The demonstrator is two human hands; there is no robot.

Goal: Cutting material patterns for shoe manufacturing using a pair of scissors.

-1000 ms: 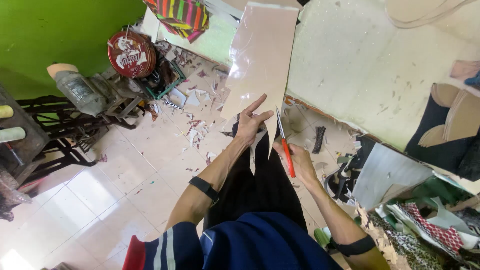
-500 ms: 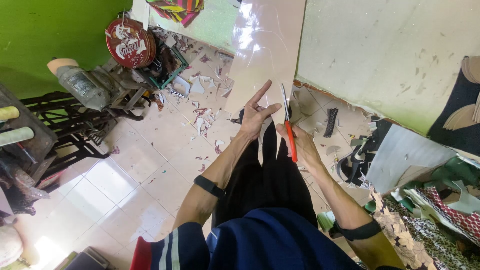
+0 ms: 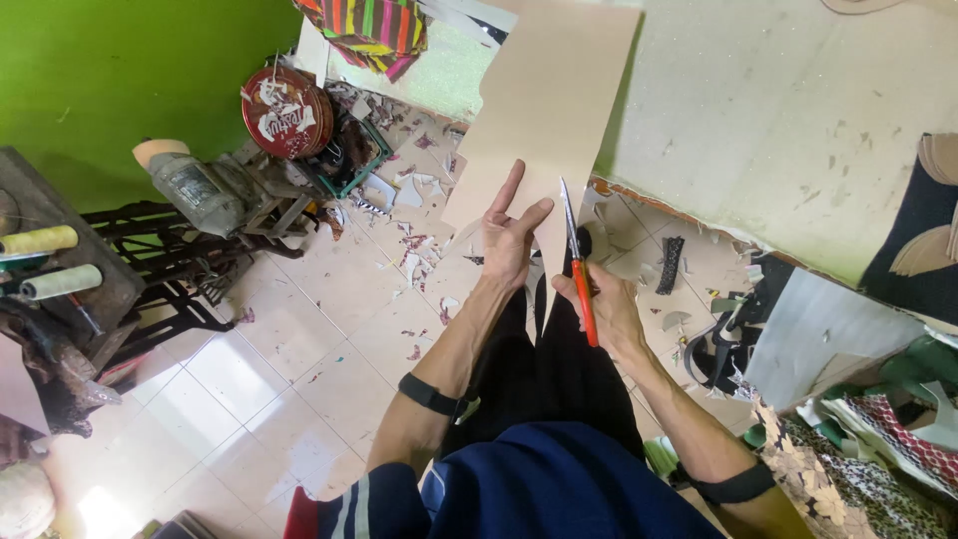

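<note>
Green wall fills the far left, and below it two thread spools [image 3: 45, 262], one yellowish and one pale, lie on a dark worktop [image 3: 85, 269] beside one black treadle stand [image 3: 170, 262]. One round red tin lid [image 3: 287, 113] leans further along, with many pale offcuts [image 3: 419, 215] scattered over the tiled floor [image 3: 299, 359]. One long tan sheet [image 3: 549, 110] hangs down at the middle. The left hand [image 3: 511, 240], one black band on its wrist, presses flat against the sheet's lower end, grip open with two fingers spread apart. Just to its right, the right hand [image 3: 607, 311] has its grip clamped on one pair of orange-handled scissors [image 3: 577, 265], blades nearly together and pointing up at the sheet's edge. Compared with half a second earlier, the sheet shows more fully and both hands sit much the same.
</note>
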